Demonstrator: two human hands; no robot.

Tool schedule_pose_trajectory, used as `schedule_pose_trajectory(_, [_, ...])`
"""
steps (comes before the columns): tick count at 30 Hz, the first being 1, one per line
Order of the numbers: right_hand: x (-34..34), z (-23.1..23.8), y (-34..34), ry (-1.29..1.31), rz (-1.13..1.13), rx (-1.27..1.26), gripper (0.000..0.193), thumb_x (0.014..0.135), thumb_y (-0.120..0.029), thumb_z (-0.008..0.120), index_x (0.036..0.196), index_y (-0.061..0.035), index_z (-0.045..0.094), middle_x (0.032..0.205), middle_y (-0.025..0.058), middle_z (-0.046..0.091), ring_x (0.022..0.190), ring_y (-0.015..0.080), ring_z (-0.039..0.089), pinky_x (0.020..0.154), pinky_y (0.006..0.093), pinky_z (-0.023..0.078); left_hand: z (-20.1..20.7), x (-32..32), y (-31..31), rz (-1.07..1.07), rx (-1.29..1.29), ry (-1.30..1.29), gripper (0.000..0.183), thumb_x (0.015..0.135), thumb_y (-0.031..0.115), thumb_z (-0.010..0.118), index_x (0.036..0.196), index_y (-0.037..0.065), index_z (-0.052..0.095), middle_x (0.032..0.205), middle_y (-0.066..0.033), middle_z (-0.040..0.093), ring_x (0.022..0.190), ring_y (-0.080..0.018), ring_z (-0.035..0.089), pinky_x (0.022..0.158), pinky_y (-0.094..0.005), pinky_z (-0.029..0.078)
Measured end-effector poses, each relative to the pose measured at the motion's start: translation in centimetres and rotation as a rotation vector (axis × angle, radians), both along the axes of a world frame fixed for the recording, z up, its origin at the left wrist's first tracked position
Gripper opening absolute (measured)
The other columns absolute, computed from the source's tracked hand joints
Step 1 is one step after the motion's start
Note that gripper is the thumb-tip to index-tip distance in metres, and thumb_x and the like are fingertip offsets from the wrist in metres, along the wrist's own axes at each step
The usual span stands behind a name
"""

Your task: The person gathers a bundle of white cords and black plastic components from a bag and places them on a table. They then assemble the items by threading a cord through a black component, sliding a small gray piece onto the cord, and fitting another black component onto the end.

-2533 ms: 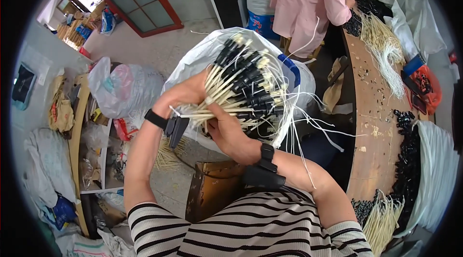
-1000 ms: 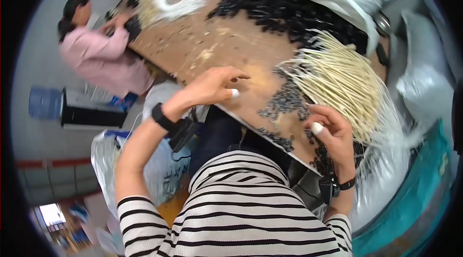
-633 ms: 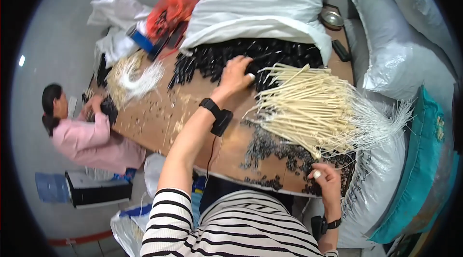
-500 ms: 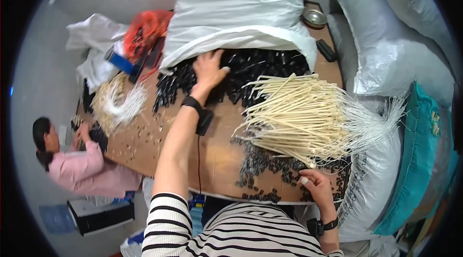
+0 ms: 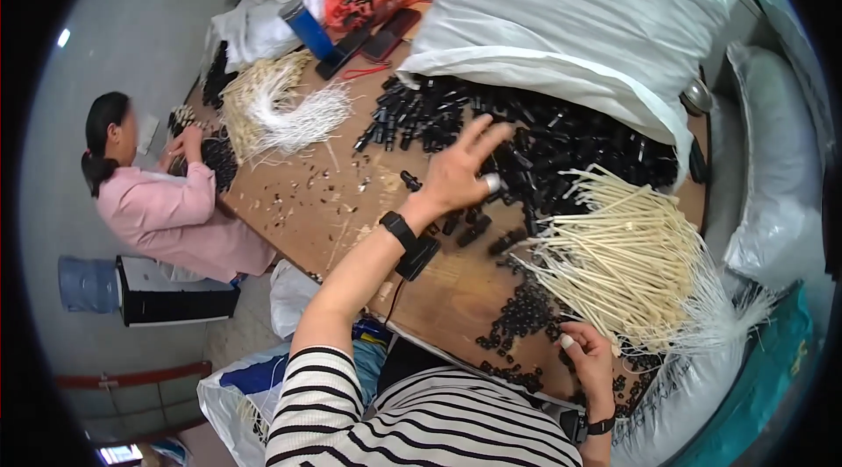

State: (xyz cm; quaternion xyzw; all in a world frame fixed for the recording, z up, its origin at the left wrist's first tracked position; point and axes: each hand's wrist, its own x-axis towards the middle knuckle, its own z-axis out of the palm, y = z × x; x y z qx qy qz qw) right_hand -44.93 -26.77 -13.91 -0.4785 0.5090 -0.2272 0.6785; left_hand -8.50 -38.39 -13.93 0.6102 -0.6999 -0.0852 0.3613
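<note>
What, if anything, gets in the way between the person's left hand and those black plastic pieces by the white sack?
Nothing visible does. The left hand is spread over the near edge of the black plastic pieces; touching or not, I can't tell. The white sack lies beyond, the cream sticks off to the right.
</note>
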Motion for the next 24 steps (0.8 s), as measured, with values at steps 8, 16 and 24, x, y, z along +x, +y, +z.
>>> schedule_pose_trajectory(8, [1.5, 1.2, 1.8, -0.008, 0.052, -0.006, 0.019, 0.09, -0.001, 0.06, 0.109, 0.0014, 0.063, 0.091, 0.0037, 0.069, 0.084, 0.0093, 0.065, 0.071, 0.0206, 0.048, -3.5, 12.7, 0.4, 0.738, 0.574, 0.025, 0.079, 0.074, 0.038, 0.071, 0.144, 0.033, 0.037, 0.149, -0.0197, 0.033, 0.136, -0.0453, 0.026, 0.107, -0.0635, 0.022])
schedule_pose_trajectory(16, [3.2, 0.9, 2.4, 0.061, 0.133, -0.093, 0.02, 0.089, -0.006, 0.064, 0.108, 0.0003, 0.065, 0.086, -0.002, 0.066, 0.073, 0.0034, 0.056, 0.065, 0.0196, 0.045, -4.2, 2.8, 6.1, 0.089, 0.345, 0.017, 0.082, 0.068, 0.025, 0.071, 0.143, 0.013, 0.039, 0.145, -0.0194, 0.039, 0.135, -0.0389, 0.034, 0.112, -0.0489, 0.029])
schedule_pose_trajectory(24, [-0.4, -0.8, 5.4, 0.058, -0.043, -0.161, 0.021, 0.091, -0.007, 0.062, 0.111, 0.0003, 0.064, 0.085, -0.0011, 0.066, 0.071, 0.0036, 0.054, 0.062, 0.0199, 0.043, -2.1, 4.0, 17.3, 0.537, 0.346, -0.097, 0.071, 0.072, 0.025, 0.071, 0.139, 0.022, 0.048, 0.154, -0.0207, 0.023, 0.14, -0.0482, 0.016, 0.113, -0.0539, 0.02])
